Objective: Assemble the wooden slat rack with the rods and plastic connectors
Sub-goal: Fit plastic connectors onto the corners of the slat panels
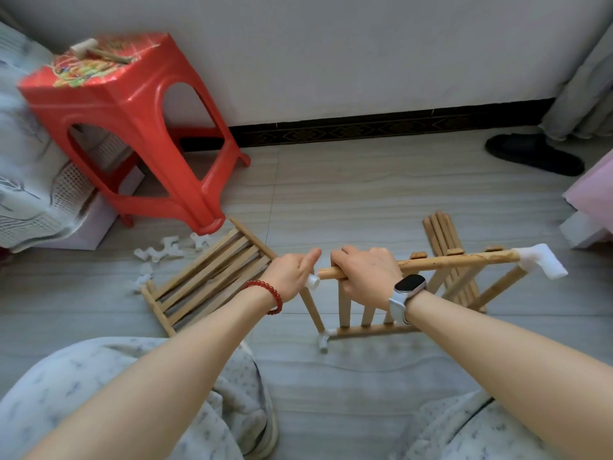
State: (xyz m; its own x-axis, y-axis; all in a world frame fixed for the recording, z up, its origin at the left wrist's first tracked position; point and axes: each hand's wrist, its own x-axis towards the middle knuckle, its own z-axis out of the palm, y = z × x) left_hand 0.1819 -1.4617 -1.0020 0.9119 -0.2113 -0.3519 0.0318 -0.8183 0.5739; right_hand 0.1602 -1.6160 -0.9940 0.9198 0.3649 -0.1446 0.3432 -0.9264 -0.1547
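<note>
Main risk: the open end of the round wooden top rod [431,262] and the socket of the small white plastic connector [312,281] appear slightly out of line. If pushed together at an angle, the rod end may jam at the socket mouth or skid past it. A second risk: the partly built upright wooden slat panel [361,313] stands on the grey floor [365,194] on only one visible bottom corner connector [323,340]. Sideways force on the top rod could twist the panel and loosen the white connector at the far end of the rod [540,264].

Right hand [365,275]: fingers curled closed around the top rod, just behind its free end. The grip steadies the panel.

Left hand [293,275]: fingers narrowly closed on the small white connector, thumb extended upward. The connector sits just beside the rod end; whether they already touch cannot be told.

Location of parts: the panel stands in front of the person, near the middle of the floor. A second flat wooden slat panel [205,277] lies on the floor to the left. Spare white connectors [159,252] lie beyond it, near the red plastic stool [132,127]. A bundle of loose wooden rods [442,234] lies behind the upright panel.
</note>
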